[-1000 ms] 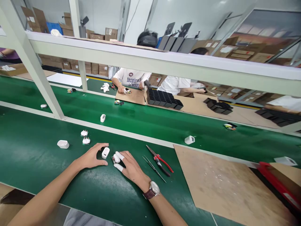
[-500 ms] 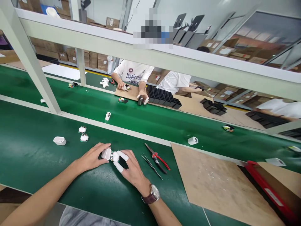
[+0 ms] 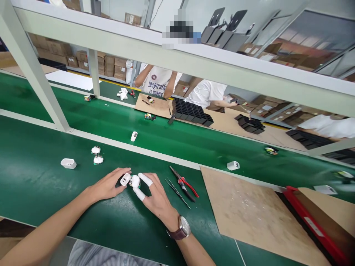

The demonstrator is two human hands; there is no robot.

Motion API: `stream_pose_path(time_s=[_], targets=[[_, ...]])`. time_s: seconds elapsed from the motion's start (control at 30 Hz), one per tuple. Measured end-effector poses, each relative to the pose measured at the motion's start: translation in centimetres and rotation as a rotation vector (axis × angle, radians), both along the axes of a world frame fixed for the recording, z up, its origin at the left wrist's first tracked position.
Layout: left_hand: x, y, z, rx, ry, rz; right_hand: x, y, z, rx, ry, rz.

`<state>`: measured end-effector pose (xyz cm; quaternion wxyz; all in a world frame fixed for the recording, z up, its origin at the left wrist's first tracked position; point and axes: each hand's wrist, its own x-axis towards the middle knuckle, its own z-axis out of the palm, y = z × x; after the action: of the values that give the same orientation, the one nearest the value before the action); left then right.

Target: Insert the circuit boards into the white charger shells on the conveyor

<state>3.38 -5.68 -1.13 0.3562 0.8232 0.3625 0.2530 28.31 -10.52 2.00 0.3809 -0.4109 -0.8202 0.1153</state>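
1. white casing (image 3: 125,179) and white insert (image 3: 135,181) are sitting end to end, touching, low over the green bench mat (image 3: 41,184), near its front middle; casing's open end is facing the insert
2. left hand (image 3: 107,187) is pinching the casing between thumb and fingertips; fingers half curled, palm down on the mat
3. right hand (image 3: 156,197) is gripping the insert with thumb and index finger, both in white finger cots (image 3: 145,179); other fingers are spreading loose; wristwatch (image 3: 181,228) on that wrist
4. tweezers (image 3: 177,193) and red-handled pliers (image 3: 184,183) are lying just right of the right hand
5. empty white shell (image 3: 68,163) and two small boards (image 3: 98,160) are lying apart to the left
6. cardboard sheet (image 3: 263,218) is lying further right
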Motion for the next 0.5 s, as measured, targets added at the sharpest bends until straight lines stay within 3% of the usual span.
stream_pose_path(time_s=[0.2,0.5], targets=[[0.33,-0.19,-0.1,-0.057,0.021,-0.005,0.09,-0.36,0.17,-0.02,-0.013,-0.004],[0.06,-0.1,0.54,0.094,-0.016,-0.084,0.13,-0.44,0.22,-0.003,0.055,0.007]])
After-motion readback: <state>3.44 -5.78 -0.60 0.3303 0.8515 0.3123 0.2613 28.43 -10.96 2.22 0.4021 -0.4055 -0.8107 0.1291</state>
